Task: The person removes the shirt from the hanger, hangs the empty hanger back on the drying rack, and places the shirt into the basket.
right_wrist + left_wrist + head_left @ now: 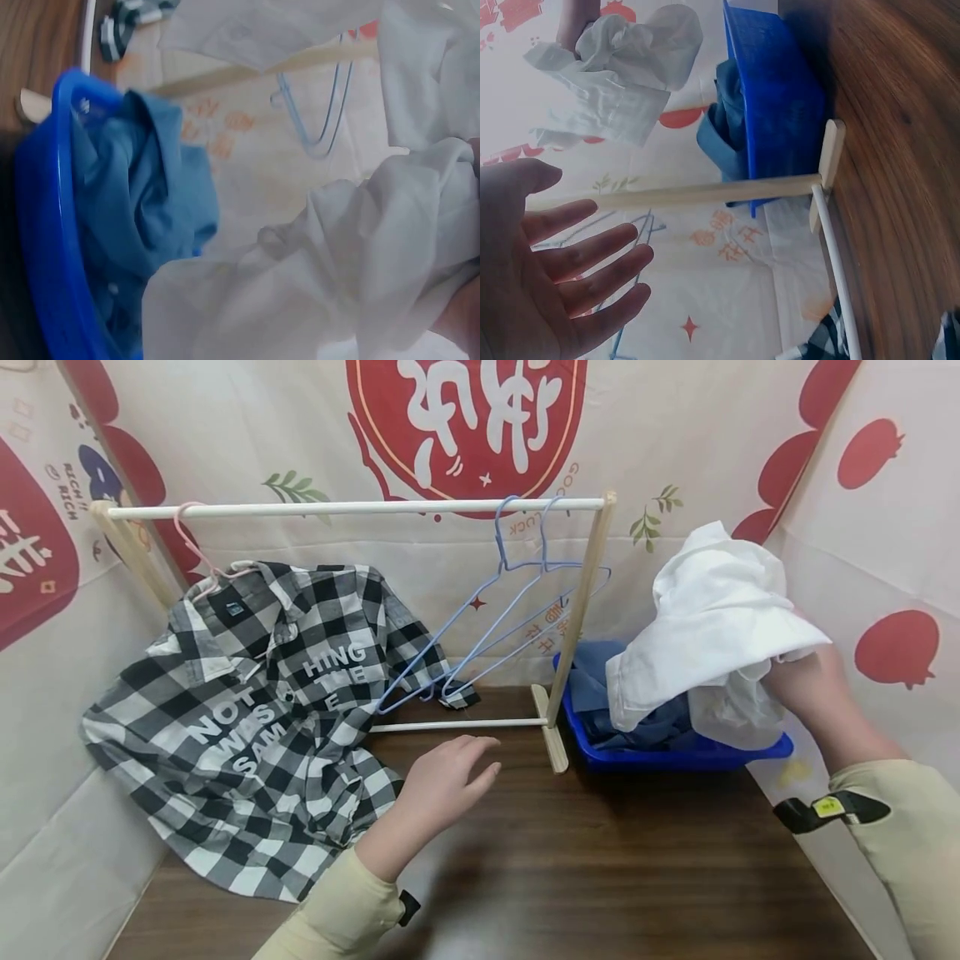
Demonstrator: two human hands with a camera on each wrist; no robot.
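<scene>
My right hand (808,683) grips a bunched white garment (720,618) in the air above the blue basin (667,760); the cloth hides most of the fingers. In the right wrist view the white cloth (360,262) fills much of the foreground. Blue clothing (142,195) lies in the basin below it. Over the table, my left hand (447,783) holds nothing, its fingers apart and slightly bent. It is nearest to the black-and-white checked shirt (300,693), which hangs from a pink hanger (197,547) at the left of the rack.
A small clothes rack with a white top rail (360,508) and wooden posts (581,610) stands on the brown wooden table (585,860). Two blue hangers (480,610) hang near its right end. Printed cloth walls (712,427) enclose the back and sides.
</scene>
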